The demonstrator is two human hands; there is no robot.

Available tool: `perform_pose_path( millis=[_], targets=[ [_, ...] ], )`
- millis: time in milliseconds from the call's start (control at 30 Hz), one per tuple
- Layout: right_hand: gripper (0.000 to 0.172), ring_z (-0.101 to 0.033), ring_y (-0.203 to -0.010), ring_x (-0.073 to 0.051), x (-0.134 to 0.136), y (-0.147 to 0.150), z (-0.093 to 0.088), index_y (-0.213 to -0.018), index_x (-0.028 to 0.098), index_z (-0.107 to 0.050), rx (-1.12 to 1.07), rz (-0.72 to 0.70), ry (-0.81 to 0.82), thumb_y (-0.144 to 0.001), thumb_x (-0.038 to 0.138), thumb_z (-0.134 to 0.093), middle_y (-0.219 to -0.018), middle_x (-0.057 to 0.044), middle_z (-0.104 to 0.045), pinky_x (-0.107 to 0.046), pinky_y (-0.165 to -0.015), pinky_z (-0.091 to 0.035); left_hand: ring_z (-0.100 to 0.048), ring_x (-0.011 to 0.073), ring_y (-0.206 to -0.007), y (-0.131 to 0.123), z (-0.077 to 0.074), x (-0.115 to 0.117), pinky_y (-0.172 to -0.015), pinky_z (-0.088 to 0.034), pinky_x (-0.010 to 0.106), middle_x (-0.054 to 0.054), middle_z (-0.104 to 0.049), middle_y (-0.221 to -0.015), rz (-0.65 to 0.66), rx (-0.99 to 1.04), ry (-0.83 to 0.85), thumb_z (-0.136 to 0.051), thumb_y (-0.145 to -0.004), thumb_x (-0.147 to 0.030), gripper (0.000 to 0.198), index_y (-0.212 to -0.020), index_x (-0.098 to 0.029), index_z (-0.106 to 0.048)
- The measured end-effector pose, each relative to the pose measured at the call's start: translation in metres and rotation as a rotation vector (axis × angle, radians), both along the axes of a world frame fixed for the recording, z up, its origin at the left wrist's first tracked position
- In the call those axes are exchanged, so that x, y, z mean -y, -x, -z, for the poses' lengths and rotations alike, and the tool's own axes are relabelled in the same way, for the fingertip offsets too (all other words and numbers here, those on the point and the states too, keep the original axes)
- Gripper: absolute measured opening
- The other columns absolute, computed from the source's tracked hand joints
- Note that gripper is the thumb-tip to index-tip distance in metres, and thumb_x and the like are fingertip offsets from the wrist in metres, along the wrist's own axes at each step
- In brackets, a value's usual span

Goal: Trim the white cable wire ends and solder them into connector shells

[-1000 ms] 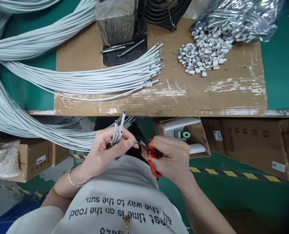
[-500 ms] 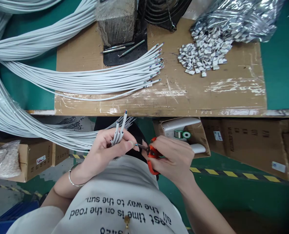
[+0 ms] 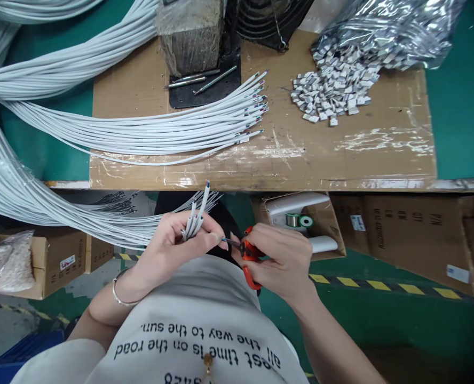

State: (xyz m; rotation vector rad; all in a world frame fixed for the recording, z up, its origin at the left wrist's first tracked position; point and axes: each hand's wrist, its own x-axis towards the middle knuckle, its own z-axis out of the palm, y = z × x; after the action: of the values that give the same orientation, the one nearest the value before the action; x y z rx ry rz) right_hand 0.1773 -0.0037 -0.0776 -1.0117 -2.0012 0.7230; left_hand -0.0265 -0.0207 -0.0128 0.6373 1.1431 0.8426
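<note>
My left hand (image 3: 183,240) is closed round several white cables (image 3: 196,217), their ends sticking up between the fingers. One cable end with thin coloured wires (image 3: 224,240) pokes out at the thumb and fingertip. My right hand (image 3: 279,258) grips a pair of orange-handled scissors (image 3: 251,250). The dark blades point left and meet the wires just beside my left thumb; how far they are closed is too small to tell. Both hands are in front of my body, below the bench edge.
A bundle of white cables (image 3: 160,133) lies on the cardboard sheet (image 3: 341,165). Small white connectors (image 3: 333,93) spill from a silvery bag (image 3: 397,32). Metal rods (image 3: 197,80) lie near a wrapped block (image 3: 191,40). Under the bench, an open box (image 3: 337,224) holds a solder spool (image 3: 305,221).
My right hand and the scissors have shifted very slightly left. The left hand keeps its hold on the cables, almost still.
</note>
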Motion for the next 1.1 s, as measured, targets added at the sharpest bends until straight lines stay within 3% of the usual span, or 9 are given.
perform_pose_path(
  millis=[433,567,733,967,1100],
  targets=[
    [0.04,-0.026,-0.055,-0.009,0.0037,0.0014,0.0024,-0.061,0.023,-0.032,-0.082,-0.074,0.185,-0.08,0.004,-0.062,-0.058,0.007,-0.031,-0.026,-0.049,-0.022,-0.044,0.0128,-0.061,0.0005,0.0003,0.0014,-0.058,-0.026,0.03,0.004,-0.072,-0.073,-0.005,-0.082,0.012,-0.084,-0.088,-0.04,0.025,-0.08,-0.017,-0.078],
    [0.041,-0.026,-0.057,-0.01,0.0042,0.0004,0.003,-0.061,0.023,-0.032,-0.059,-0.051,0.131,-0.082,0.006,-0.063,-0.059,0.007,-0.031,-0.026,-0.05,-0.023,-0.038,0.0114,-0.058,0.0001,0.0004,0.0007,-0.057,-0.024,0.03,0.003,-0.071,-0.071,0.01,-0.085,0.006,-0.082,-0.089,-0.04,0.026,-0.08,-0.017,-0.078],
    [0.04,-0.027,-0.055,-0.011,0.0029,0.0,0.0002,-0.059,0.023,-0.035,0.018,-0.005,0.027,-0.08,0.004,-0.063,-0.057,0.007,-0.033,-0.028,-0.049,-0.024,-0.046,0.0134,-0.062,-0.0003,0.0001,-0.0002,-0.059,-0.03,0.03,0.005,-0.074,-0.074,-0.003,-0.113,0.016,-0.082,-0.088,-0.037,0.022,-0.079,-0.017,-0.078],
    [0.042,-0.029,-0.054,-0.011,0.0024,0.0008,0.003,-0.058,0.023,-0.04,0.055,0.084,-0.155,-0.084,0.004,-0.067,-0.054,0.006,-0.038,-0.029,-0.049,-0.025,-0.04,0.0099,-0.056,-0.0011,0.001,0.0003,-0.056,-0.031,0.028,0.002,-0.073,-0.074,-0.003,-0.061,0.031,-0.081,-0.09,-0.036,0.021,-0.081,-0.018,-0.078],
    [0.044,-0.029,-0.053,-0.011,0.0024,0.001,0.0029,-0.057,0.023,-0.04,0.089,0.091,-0.192,-0.085,0.005,-0.068,-0.053,0.006,-0.038,-0.03,-0.049,-0.024,-0.044,0.0116,-0.058,-0.0008,0.0009,0.0009,-0.056,-0.033,0.028,0.003,-0.073,-0.074,0.005,-0.087,0.028,-0.081,-0.09,-0.037,0.022,-0.081,-0.018,-0.078]
  ],
)
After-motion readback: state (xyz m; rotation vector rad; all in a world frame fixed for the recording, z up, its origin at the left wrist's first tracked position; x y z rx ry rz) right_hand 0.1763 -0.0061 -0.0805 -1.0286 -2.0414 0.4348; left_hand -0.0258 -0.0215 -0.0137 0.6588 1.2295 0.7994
